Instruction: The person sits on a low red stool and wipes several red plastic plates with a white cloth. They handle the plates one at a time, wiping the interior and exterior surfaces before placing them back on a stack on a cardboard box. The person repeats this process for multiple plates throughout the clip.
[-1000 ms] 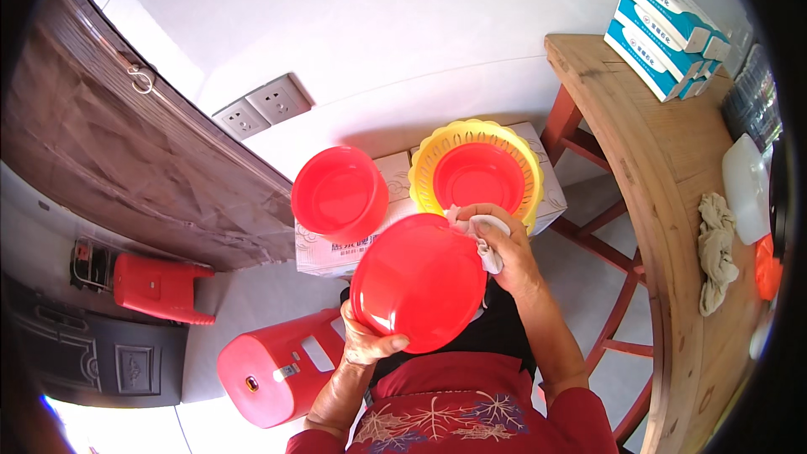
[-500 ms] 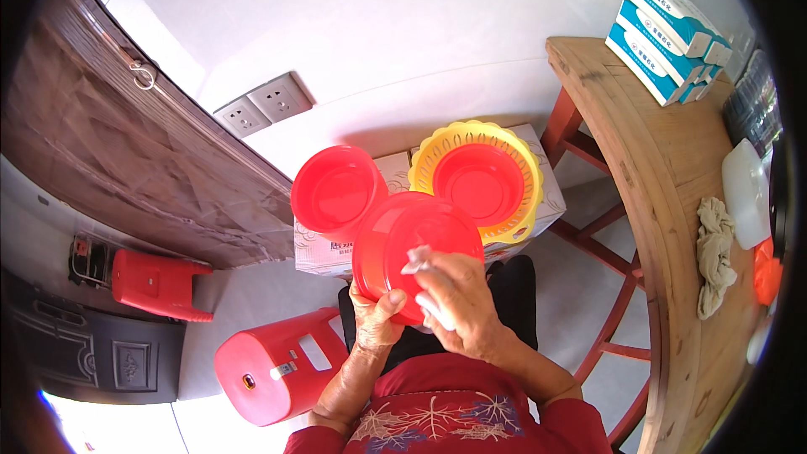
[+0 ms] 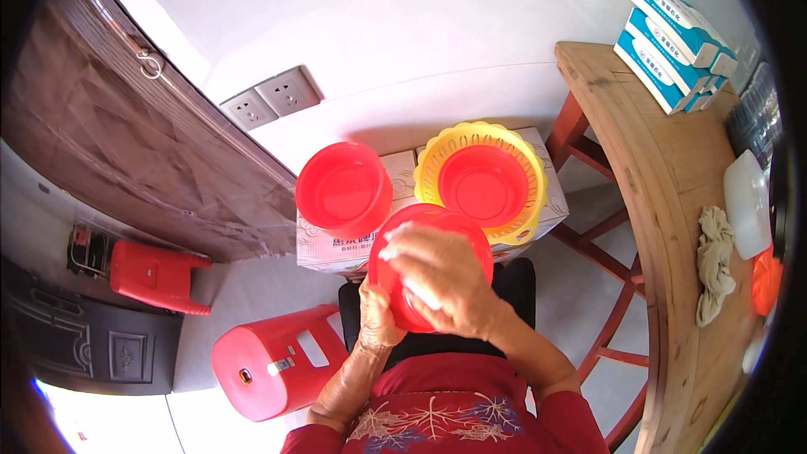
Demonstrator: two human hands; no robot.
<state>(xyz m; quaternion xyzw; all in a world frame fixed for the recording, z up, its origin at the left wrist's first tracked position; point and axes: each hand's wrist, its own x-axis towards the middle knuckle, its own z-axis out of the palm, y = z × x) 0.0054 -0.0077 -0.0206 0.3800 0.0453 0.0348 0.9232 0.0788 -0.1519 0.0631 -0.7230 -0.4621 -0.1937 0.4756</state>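
Note:
My left hand grips the lower left rim of a red plastic bowl held over my lap. Spread across the bowl's face, my right hand presses a white cloth against it. Just beyond, two cardboard boxes carry another red bowl on the left and a yellow scalloped basket with a red bowl inside on the right.
A wooden table runs along the right with stacked blue and white boxes, a white jug and a rag. Two red stools stand on the floor at left, by a brown door.
The bowl has turned and tilted toward me. My right hand with the cloth has slid from the bowl's upper right edge across its face toward the middle.

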